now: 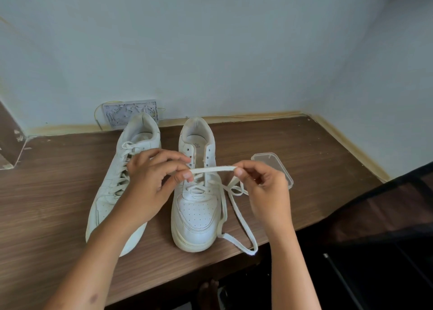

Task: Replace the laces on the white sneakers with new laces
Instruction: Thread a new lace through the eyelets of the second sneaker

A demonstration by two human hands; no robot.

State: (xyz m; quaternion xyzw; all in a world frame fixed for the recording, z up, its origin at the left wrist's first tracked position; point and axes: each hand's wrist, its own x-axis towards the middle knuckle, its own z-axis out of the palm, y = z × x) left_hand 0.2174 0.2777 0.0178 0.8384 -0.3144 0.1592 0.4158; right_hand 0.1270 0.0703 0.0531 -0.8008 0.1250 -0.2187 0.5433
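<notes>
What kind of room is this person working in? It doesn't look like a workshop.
Probably a room in a home, at a corner desk. A wood-grain tabletop meets plain painted walls, an uncovered wall socket box sits behind the sneakers, and a dark mesh chair stands on the right.

One head view looks forward and down, close over the table's (58, 192) near edge, facing the wall (210, 52).

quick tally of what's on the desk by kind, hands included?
White sneakers: 2, the left sneaker and the right sneaker
Loose lace held taut between the hands: 1, the lace
Clear plastic box: 1, the box
Hands: 2, the left hand and the right hand
Total: 6
</notes>
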